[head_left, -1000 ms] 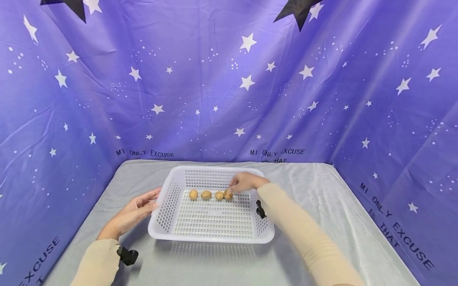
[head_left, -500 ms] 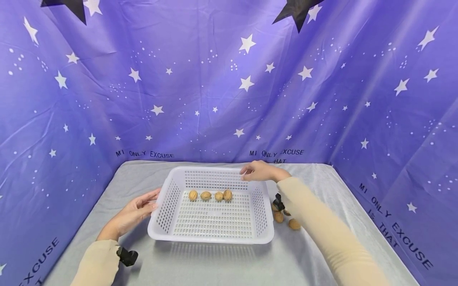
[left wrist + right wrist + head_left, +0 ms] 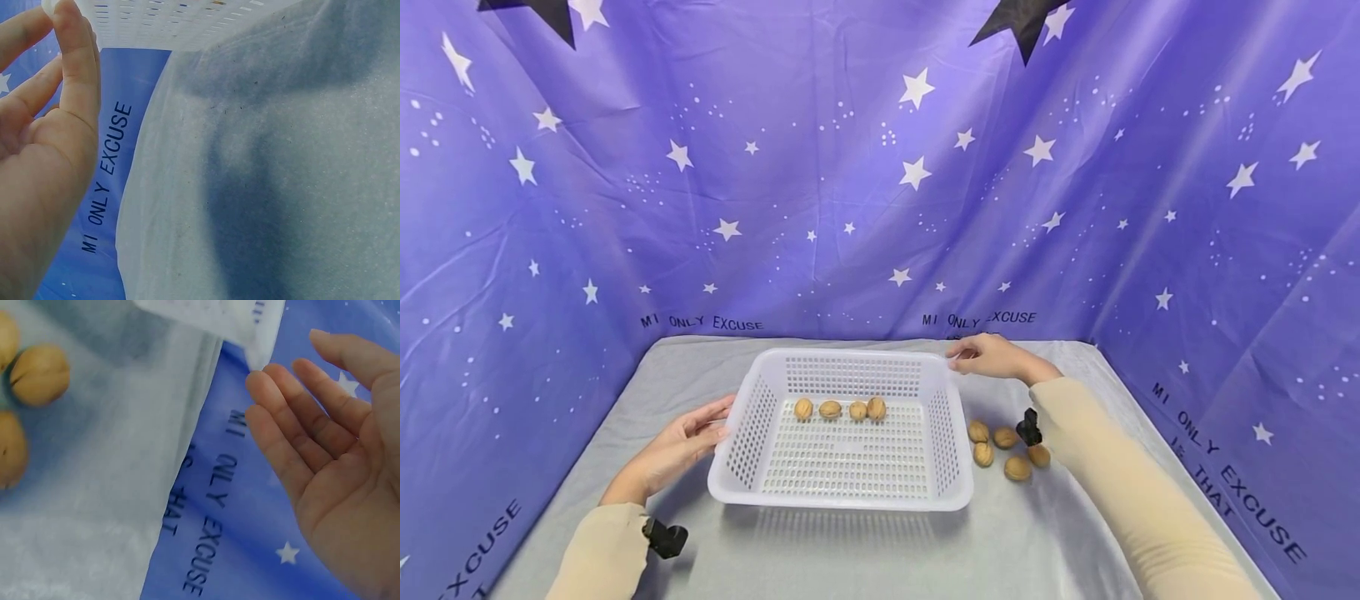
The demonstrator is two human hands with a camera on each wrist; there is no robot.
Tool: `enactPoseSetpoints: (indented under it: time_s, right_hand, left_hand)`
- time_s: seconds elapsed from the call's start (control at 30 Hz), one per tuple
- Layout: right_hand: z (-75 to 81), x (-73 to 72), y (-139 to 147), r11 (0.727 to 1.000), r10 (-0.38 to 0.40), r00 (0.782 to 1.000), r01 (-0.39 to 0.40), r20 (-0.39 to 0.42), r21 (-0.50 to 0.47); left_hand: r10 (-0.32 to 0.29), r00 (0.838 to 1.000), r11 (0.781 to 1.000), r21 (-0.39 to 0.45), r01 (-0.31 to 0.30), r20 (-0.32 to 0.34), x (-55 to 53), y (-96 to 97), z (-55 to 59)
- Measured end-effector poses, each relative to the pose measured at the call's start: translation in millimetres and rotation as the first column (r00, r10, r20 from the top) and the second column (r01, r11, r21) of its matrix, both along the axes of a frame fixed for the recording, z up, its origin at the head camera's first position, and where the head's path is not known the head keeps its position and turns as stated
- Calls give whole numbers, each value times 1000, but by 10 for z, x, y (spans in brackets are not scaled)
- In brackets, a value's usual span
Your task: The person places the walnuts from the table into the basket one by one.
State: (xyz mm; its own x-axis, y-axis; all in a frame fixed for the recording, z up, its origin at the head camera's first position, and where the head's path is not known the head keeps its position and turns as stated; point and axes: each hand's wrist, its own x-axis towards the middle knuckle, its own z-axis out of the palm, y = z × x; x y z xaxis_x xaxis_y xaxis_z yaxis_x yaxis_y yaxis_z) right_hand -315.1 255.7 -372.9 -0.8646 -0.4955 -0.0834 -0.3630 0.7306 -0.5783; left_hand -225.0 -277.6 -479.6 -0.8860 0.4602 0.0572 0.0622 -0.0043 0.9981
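Observation:
A white perforated plastic basket [image 3: 842, 504] stands tilted up on the grey cloth, with several walnuts [image 3: 830, 409] in a row inside. At its left side my left hand [image 3: 673, 446] pinches the rim between thumb and fingers; in the left wrist view, my left hand [image 3: 47, 137] reaches up to the white edge. My right hand [image 3: 992, 357] hovers near the basket's far right corner, holding nothing. Its fingers are loosely bent in the right wrist view, where the palm of my right hand [image 3: 337, 456] shows. Several more walnuts [image 3: 1017, 467] lie right of the basket.
A grey cloth [image 3: 820, 567] covers the table. Purple star-printed curtains [image 3: 842, 167] close in the back and both sides. Loose walnuts [image 3: 40, 375] lie below the right wrist.
My right hand has left the walnuts in the basket and moved right, past the corner. The loose walnuts beside the basket have come into sight. My left hand stays at the rim.

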Motion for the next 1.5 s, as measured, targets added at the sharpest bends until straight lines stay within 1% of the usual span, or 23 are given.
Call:
enactPoseSetpoints:
  time_s: [0.1, 0.23, 0.37, 0.47, 0.67, 0.83, 0.97, 1.13, 1.27, 1.37, 1.5]
  right_hand:
    - [-43, 17, 96, 1000, -17, 1000, 17, 8, -5]
    - [-154, 46, 206, 999, -31, 999, 32, 27, -18]
    - [-290, 76, 289, 1000, -9, 1000, 10, 24, -23]
    - [-379, 100, 330, 1000, -1, 1000, 1, 27, -25]
    - [-554, 142, 382, 999, -13, 998, 15, 64, -41]
    - [-719, 172, 394, 1000, -22, 995, 24, 100, -15]
    - [-813, 189, 410, 1000, -24, 992, 26, 126, -12]
    - [-879, 221, 425, 998, -18, 981, 29, 195, -55]
    - [-914, 241, 431, 995, 10, 969, 15, 246, -98]
    - [-918, 253, 437, 995, 30, 968, -4, 249, -104]
    - [-893, 260, 449, 995, 23, 970, 1, 240, -100]
  left_hand:
    - [2, 1000, 1000, 2, -2, 2, 4, -3, 5]
    - [4, 1000, 1000, 4, -4, 1, 4, -8, 2]
    - [2, 1000, 1000, 3, -2, 1, 6, -8, 2]
    - [3, 1000, 1000, 2, -3, 5, 10, -6, 3]
    - [9, 1000, 1000, 3, -9, 7, 12, -2, -2]
    - [5, 1000, 1000, 7, -5, 5, 13, -3, -8]
    - [2, 1000, 1000, 12, -2, 5, 10, -4, -11]
    - [-2, 1000, 1000, 15, 2, 3, 11, -1, -12]
    - [-9, 1000, 1000, 15, 9, -1, 1, -3, -8]
    - [-13, 1000, 1000, 11, 13, -4, -10, -5, -5]
    - [-17, 1000, 1000, 8, 17, -2, -18, -6, -4]
